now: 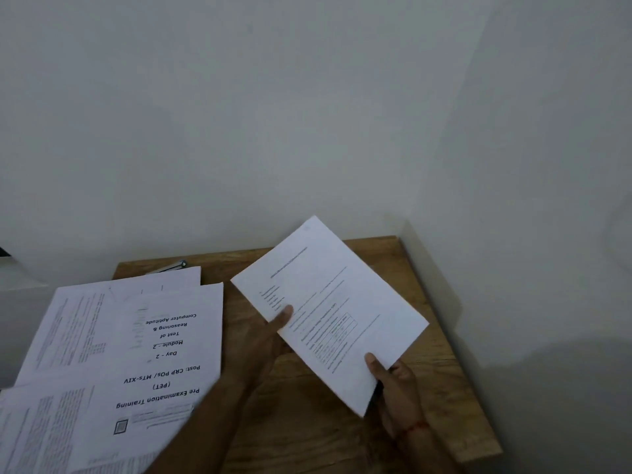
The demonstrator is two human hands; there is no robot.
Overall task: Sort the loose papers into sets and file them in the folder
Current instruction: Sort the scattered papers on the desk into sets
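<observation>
Papers are what matter on this wooden table (307, 422). One printed sheet (328, 313) is held up in the air over the right part of the table, tilted so one corner points at the white wall (307, 97). The left hand (270, 336) pinches its left edge, with the thumb on top of the page. The right hand (396, 381) grips its lower edge, thumb on top and fingers hidden under the paper. A red thread (415, 426) sits on the right wrist.

To the left, a messy pile of loose papers (85, 336) lies flat on the table, well apart from the held sheet. The top page (164, 357) in the pile has big words that look upside down from here. The left arm crosses over the pile's near corner and hides a bit of it. Behind the pile, by the wall, a small dark thing (174, 265) peeks out, too hidden to tell what it is.
</observation>
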